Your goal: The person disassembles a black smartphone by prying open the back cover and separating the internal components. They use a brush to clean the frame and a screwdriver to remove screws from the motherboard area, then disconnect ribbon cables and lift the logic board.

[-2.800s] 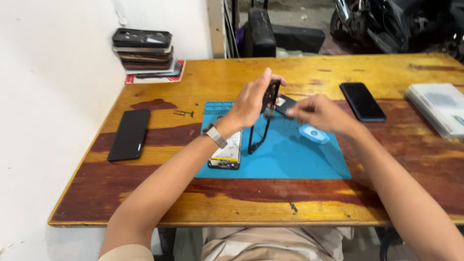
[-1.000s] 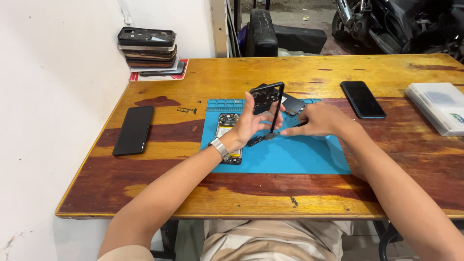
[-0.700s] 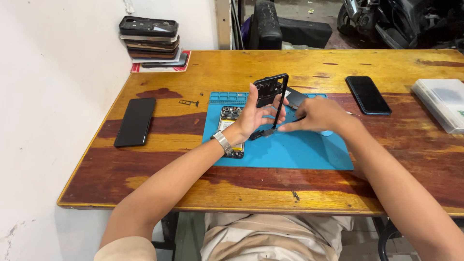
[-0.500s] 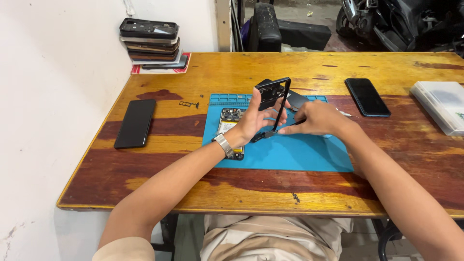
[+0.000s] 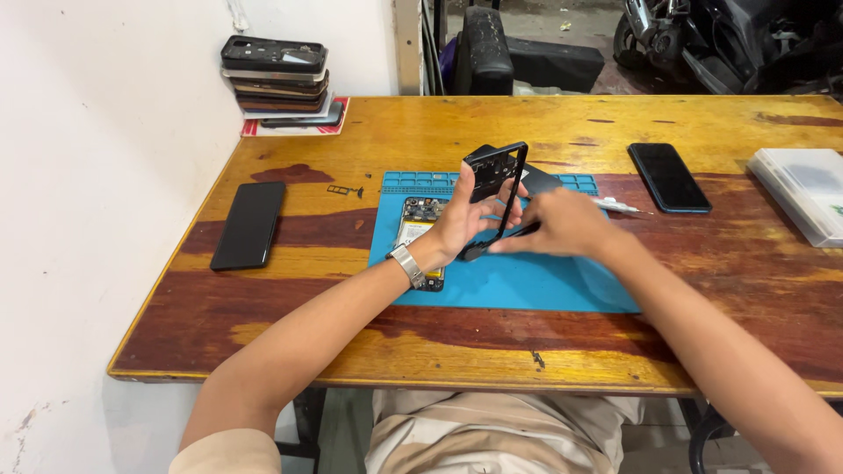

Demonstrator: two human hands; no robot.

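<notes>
Fingers of my left hand [image 5: 464, 219] are closed around a black phone frame [image 5: 496, 183], holding it upright on its lower edge over the blue repair mat [image 5: 527, 281], thumb on one side, fingertips on the other. My right hand [image 5: 562, 224] is pinched shut on a slim dark tool [image 5: 492, 246] whose tip sits at the bottom corner of the frame; what the tip touches is hidden behind my fingers.

Judgement on handling: the frame looks thin and hollow, so the hold should stay on its long edges, light enough not to twist it. The tool should work at a shallow angle along the edge, with the frame's lower end braced on the mat.

Surroundings:
- An opened phone body [image 5: 420, 230] with its battery and board exposed lies flat on the mat, just beside my left wrist; a careless elbow could drag it.
- Small tweezers [image 5: 622, 207] lie at the mat's right edge, near my right hand.
- Two intact dark phones rest on the wooden table [image 5: 439, 351], one well to the left [image 5: 248, 225], one to the right [image 5: 669, 177].
- A small tray part [image 5: 343, 190] lies loose by the mat's left corner.
- A stack of phone shells [image 5: 277, 79] stands at the far left, a white box [image 5: 803, 193] at the far right, both well apart from the work.
</notes>
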